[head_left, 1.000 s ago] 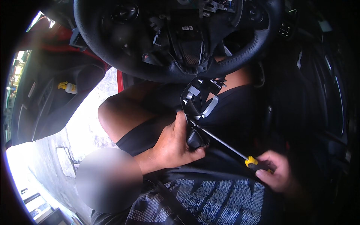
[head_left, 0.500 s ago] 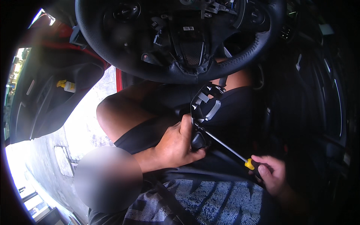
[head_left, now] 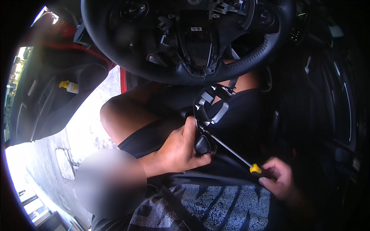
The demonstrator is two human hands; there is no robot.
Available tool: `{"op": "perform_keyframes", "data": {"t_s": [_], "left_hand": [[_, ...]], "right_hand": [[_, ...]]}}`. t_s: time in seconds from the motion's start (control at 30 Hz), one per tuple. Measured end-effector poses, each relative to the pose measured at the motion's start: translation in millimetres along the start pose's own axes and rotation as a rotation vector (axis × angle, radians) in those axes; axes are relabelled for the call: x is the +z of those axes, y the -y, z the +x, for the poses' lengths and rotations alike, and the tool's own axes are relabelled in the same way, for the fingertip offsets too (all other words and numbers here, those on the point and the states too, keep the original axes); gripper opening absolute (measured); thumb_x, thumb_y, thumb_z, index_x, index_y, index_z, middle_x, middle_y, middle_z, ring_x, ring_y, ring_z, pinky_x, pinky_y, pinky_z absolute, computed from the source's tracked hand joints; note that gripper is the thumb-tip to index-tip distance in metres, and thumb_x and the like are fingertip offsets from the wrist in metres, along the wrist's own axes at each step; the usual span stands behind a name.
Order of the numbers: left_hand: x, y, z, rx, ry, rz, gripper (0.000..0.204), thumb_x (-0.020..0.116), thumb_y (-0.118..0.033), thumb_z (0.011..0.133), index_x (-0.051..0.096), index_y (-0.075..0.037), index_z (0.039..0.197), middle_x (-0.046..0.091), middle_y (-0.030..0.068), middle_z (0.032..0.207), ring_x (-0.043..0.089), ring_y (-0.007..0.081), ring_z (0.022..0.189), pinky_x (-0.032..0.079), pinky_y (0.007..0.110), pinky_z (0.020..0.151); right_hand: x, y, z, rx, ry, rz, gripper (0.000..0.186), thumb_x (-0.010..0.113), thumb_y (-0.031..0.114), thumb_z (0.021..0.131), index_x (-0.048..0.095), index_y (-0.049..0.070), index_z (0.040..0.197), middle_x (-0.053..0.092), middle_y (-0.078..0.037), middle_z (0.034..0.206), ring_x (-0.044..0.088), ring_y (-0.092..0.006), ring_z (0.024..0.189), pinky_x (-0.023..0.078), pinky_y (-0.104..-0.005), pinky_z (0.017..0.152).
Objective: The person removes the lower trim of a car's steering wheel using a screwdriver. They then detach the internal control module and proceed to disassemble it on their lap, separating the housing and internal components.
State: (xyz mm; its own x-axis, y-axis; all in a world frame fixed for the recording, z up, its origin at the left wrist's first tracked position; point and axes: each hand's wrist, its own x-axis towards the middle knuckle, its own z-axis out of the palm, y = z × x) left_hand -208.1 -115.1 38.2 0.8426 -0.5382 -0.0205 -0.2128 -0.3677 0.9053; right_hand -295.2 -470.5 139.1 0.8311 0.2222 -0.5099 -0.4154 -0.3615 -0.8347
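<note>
My left hand [head_left: 182,148] grips the lower end of a black plastic trim piece [head_left: 208,107] with silver-grey parts, held upright over my lap just below the steering wheel. My right hand [head_left: 278,178] holds a screwdriver by its yellow-and-black handle [head_left: 255,169]. The long metal shaft [head_left: 229,149] runs up and left, and its tip meets the trim piece near my left thumb; whether it sits on a screw, I cannot tell.
The black steering wheel [head_left: 185,75], its centre exposed, spans the top. At left, an open car door [head_left: 46,104] carries a white spray bottle with a yellow top [head_left: 69,87]. Pale ground [head_left: 77,131] shows beside it. My legs [head_left: 127,117] are beneath my hands.
The trim piece, my left hand and the screwdriver tip have shifted slightly down and right since a second ago. My right fingers have changed their position on the handle.
</note>
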Motion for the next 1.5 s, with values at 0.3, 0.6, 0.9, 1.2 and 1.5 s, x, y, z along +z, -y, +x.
{"op": "perform_keyframes", "data": {"t_s": [0.3,0.6,0.9,1.2,1.5], "left_hand": [[3.7,-0.2,6.4,-0.022,-0.009,0.008,0.091,0.086,-0.013,0.085,0.023,0.011,0.146,0.075,0.0212,0.094,0.081,0.0336,0.076,0.065,0.035,0.066],[5.6,8.7,10.9,0.186,-0.091,0.109,0.08,0.088,-0.018,0.081,0.033,0.011,0.132,0.062,0.0148,0.075,0.071,0.0331,0.062,0.06,0.04,0.062],[6.4,2.5,9.9,0.092,-0.153,-0.099,0.093,0.089,-0.021,0.083,0.026,0.015,0.14,0.068,0.0175,0.081,0.075,0.032,0.065,0.06,0.038,0.061],[9.4,-3.3,11.2,-0.042,-0.035,-0.015,0.089,0.087,-0.007,0.08,0.025,0.009,0.142,0.074,0.0187,0.102,0.081,0.0294,0.094,0.063,0.037,0.08],[9.0,7.2,18.8,0.067,-0.057,0.099,0.098,0.085,-0.007,0.08,0.019,0.011,0.15,0.074,0.0209,0.101,0.081,0.0363,0.09,0.064,0.038,0.076]], "right_hand": [[13.6,1.5,8.1,-0.702,-0.209,-0.758,0.032,0.069,0.011,0.104,0.07,-0.003,0.133,0.075,-0.018,0.099,0.075,-0.025,0.078,0.062,-0.0352,0.07],[-4.1,-12.1,16.1,0.51,0.185,0.874,0.028,0.054,0.014,0.11,0.059,0.0,0.133,0.072,-0.017,0.097,0.056,-0.0111,0.055,0.044,-0.0219,0.049],[0.0,0.7,6.8,-0.32,-0.052,-0.309,0.036,0.077,0.009,0.091,0.063,-0.001,0.123,0.071,-0.014,0.094,0.071,-0.0209,0.078,0.059,-0.0371,0.072],[10.1,9.0,4.7,-0.82,-0.234,-0.956,0.031,0.067,0.006,0.103,0.071,-0.003,0.133,0.073,-0.017,0.094,0.074,-0.0258,0.075,0.061,-0.0368,0.066],[5.8,-4.9,12.4,0.475,0.027,0.823,0.037,0.045,0.015,0.113,0.059,-0.003,0.143,0.074,-0.022,0.099,0.06,-0.013,0.061,0.045,-0.0238,0.052]]}}
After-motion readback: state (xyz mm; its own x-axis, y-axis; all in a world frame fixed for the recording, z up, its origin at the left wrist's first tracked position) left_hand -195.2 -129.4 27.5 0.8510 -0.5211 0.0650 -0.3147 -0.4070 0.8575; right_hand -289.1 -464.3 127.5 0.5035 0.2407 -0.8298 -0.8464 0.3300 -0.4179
